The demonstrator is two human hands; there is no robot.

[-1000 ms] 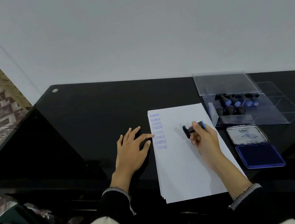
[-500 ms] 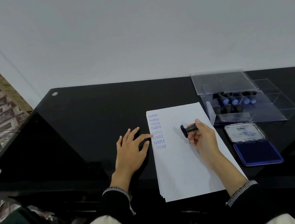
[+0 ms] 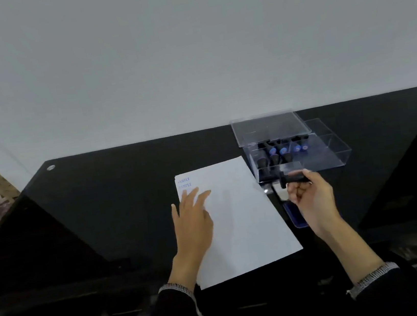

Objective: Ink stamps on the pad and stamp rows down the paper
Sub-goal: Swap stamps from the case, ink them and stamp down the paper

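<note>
A white paper sheet point(image 3: 242, 214) lies on the black glass table point(image 3: 116, 197), with blue "SAMPLE" prints point(image 3: 184, 182) down its left edge. My left hand point(image 3: 193, 219) rests flat on the paper's left side, fingers apart, covering the lower prints. My right hand point(image 3: 310, 197) holds a black stamp point(image 3: 292, 180) sideways, off the paper's right edge and above the blue ink pad point(image 3: 294, 215), which the hand mostly hides.
A clear plastic box point(image 3: 335, 152) with several more stamps point(image 3: 279, 154) stands at the back right, its lid point(image 3: 270, 126) propped open behind it. A grey wall runs along the table's far edge. The table's front edge is near my sleeves.
My right hand has carried the stamp from over the paper rightward to above the ink pad. My left hand slid from beside the paper onto its left side. The view swung left.
</note>
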